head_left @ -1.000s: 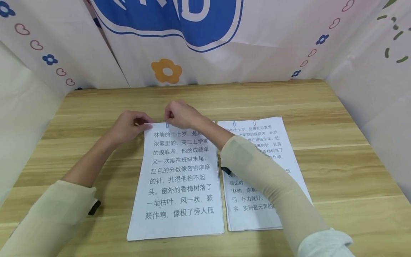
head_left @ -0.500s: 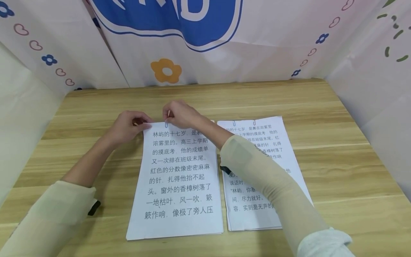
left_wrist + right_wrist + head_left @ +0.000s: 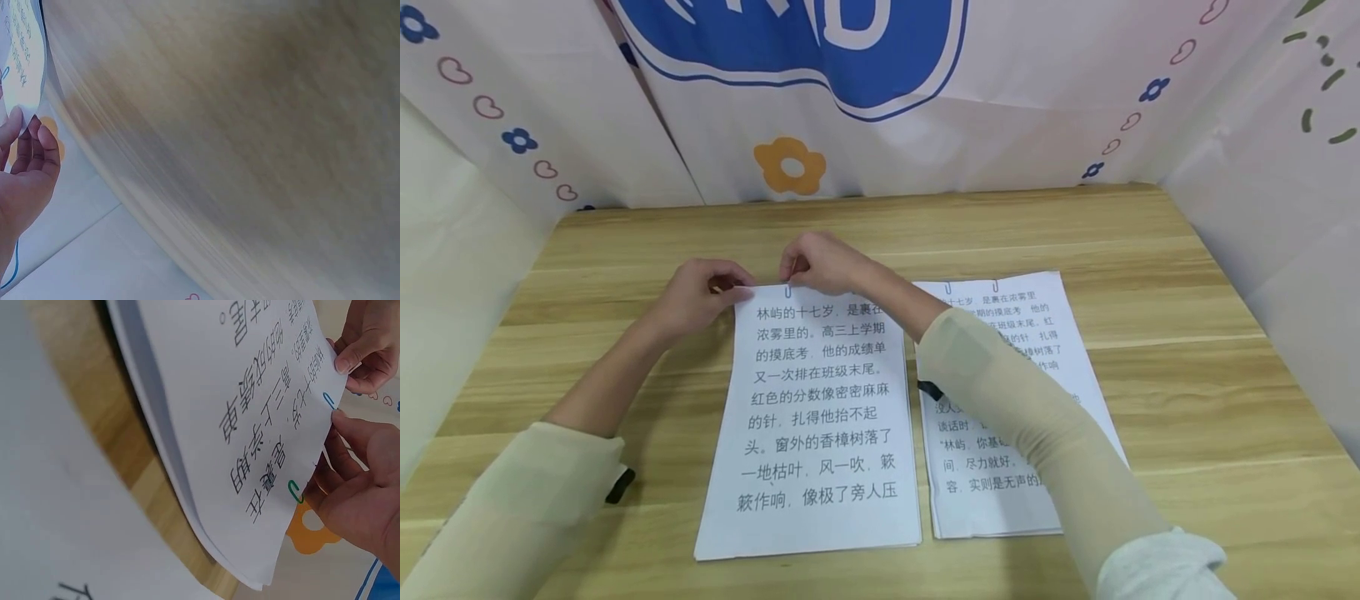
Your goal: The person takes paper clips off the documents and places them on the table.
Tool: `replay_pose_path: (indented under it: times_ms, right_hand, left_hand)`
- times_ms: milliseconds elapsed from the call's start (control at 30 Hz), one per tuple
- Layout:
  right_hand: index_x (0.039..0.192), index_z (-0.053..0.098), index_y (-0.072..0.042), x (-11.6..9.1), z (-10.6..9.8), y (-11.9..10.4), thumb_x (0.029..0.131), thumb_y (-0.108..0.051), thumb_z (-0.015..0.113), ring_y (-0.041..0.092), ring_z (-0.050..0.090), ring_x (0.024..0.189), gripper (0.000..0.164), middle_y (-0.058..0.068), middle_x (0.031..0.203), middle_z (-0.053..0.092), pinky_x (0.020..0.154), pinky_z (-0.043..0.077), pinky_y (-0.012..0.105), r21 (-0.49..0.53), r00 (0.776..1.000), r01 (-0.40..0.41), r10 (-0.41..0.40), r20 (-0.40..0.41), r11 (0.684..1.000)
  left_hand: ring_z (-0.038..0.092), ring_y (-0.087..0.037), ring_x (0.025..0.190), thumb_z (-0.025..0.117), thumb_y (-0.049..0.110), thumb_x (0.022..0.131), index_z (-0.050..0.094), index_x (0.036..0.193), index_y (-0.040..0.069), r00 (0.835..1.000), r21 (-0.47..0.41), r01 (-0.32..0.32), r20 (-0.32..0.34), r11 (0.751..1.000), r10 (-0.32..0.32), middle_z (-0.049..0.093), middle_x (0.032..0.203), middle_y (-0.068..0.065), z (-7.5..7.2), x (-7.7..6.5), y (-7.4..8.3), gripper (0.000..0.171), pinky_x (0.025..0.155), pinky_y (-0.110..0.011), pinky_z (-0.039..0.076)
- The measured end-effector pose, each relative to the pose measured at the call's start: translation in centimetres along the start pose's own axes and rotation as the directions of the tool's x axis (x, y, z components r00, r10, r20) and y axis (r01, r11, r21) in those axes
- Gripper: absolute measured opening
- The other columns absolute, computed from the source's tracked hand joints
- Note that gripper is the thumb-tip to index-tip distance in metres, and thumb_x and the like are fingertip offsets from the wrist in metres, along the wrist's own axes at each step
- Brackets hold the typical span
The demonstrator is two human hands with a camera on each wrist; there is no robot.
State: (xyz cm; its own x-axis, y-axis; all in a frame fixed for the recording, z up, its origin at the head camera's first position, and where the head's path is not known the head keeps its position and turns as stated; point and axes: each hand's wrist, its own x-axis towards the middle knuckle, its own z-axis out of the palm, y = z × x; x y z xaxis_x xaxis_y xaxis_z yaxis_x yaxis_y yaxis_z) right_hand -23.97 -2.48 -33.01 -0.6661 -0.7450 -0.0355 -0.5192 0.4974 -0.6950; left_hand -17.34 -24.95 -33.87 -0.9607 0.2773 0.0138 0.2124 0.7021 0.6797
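Note:
A stack of printed sheets point(image 3: 820, 417) lies on the table, its top edge away from me. My left hand point(image 3: 700, 292) pinches that stack's far left corner between thumb and fingers; the left wrist view shows the same corner grip. At the top edge, my right hand point(image 3: 823, 262) pinches the outer end of a blue paper clip point(image 3: 329, 400), with its fingers behind the paper. A green paper clip point(image 3: 295, 492) sits farther along this edge, by the right hand's fingers. In the head view, the right hand hides part of the edge.
To the right lies a second printed stack point(image 3: 1000, 508), partly under my right forearm. Two paper clips, a left one point(image 3: 948, 288) and a right one point(image 3: 996, 286), are on its top edge. A white patterned cloth point(image 3: 1000, 142) hangs behind the wooden table point(image 3: 1187, 333).
My right hand and wrist have shifted up slightly, uncovering more of the first printed line. The left hand keeps its hold on the corner; the stack has barely moved.

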Motion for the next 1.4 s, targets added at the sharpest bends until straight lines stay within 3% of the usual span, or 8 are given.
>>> replay_pose_path:
  times_ms: [467,1400]
  right_hand:
    - [0.103,0.077,-0.002,0.08,-0.09,0.58,0.098,0.0,0.067,0.015,0.068,0.09,0.011,0.006,0.098,0.074,0.085,0.053,0.021,0.018,1.0,0.031,-0.031,0.004,0.999]
    - [0.101,0.078,-0.005,0.2,0.13,0.33,0.097,0.0,0.069,0.016,0.07,0.088,0.011,0.006,0.096,0.076,0.085,0.052,0.023,0.023,0.999,-0.006,0.007,-0.043,1.0]
  left_hand:
    - [0.061,-0.03,0.092,0.064,-0.002,0.1,0.073,0.108,-0.008,1.0,-0.01,-0.003,0.004,1.0,0.003,0.071,0.105,-0.023,0.16,0.15,-0.18,0.013,0.073,-0.019,0.047]
    - [0.059,-0.03,0.09,0.064,-0.003,0.1,0.072,0.109,-0.008,1.0,-0.018,0.022,0.003,1.0,-0.022,0.07,0.107,-0.024,-0.04,0.12,-0.28,0.014,0.07,-0.019,0.046]
